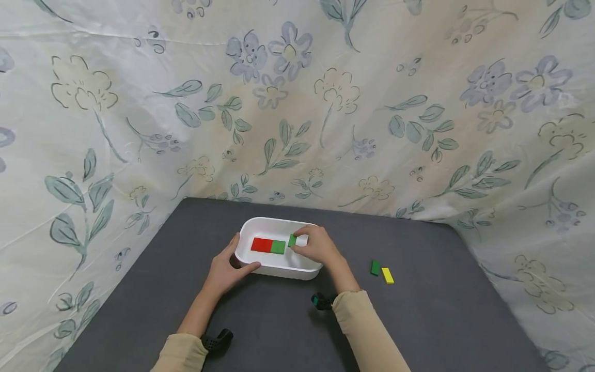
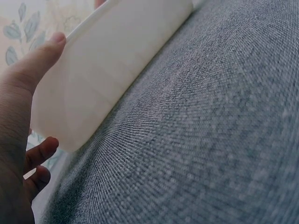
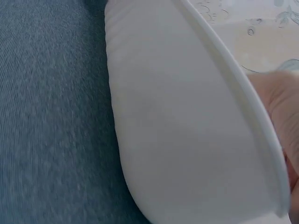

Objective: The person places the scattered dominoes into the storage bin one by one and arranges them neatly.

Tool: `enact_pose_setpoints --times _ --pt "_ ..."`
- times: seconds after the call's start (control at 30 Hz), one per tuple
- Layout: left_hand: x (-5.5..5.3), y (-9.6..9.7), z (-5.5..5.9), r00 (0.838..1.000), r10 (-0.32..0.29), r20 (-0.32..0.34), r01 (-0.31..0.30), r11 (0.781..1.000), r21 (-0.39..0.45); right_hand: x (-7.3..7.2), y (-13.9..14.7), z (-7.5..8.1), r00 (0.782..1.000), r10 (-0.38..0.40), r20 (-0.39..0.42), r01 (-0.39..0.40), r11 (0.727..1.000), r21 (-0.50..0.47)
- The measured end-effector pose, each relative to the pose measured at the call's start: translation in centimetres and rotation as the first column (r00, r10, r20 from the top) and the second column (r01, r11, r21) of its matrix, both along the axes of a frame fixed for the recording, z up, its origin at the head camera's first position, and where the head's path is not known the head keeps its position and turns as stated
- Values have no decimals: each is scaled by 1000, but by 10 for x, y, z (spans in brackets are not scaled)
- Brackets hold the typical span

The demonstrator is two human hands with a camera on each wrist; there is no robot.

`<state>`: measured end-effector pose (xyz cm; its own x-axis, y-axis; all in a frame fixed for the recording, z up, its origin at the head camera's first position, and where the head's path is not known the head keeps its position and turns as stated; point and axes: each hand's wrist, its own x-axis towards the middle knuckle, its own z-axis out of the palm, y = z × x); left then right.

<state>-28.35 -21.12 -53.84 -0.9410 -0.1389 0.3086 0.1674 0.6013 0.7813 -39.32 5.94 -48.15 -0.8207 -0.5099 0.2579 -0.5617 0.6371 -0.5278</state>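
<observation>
A white plastic tray (image 1: 279, 271) stands on the dark cloth; its tall outer wall fills much of both wrist views. My left hand (image 1: 225, 271) grips its left end, thumb along the near rim and fingers round the end wall; the thumb also shows on the rim in the left wrist view. Inside the tray lie a red piece (image 1: 262, 245) and a green piece (image 1: 278, 247), end to end. My right hand (image 1: 318, 245) reaches over the tray's right part and pinches a small green block (image 1: 292, 241) between thumb and fingers, just right of that row.
On the cloth-covered table (image 1: 437, 289), right of the tray, lie a dark green block (image 1: 375, 267) and a yellow block (image 1: 388, 275), close together. A flowered curtain (image 1: 297, 129) hangs behind the table and along both sides.
</observation>
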Motion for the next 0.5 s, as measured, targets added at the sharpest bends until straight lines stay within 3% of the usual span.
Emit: enact_pose_setpoints --times 0.2,0.5 --pt "-1 -1 -1 1000 -4 2 4 1000 3 -2 -13 2 997 -65 50 60 995 85" --pt "-5 -5 -2 1000 -13 -8 13 1000 13 -7 -28 3 996 -87 26 78 967 242"
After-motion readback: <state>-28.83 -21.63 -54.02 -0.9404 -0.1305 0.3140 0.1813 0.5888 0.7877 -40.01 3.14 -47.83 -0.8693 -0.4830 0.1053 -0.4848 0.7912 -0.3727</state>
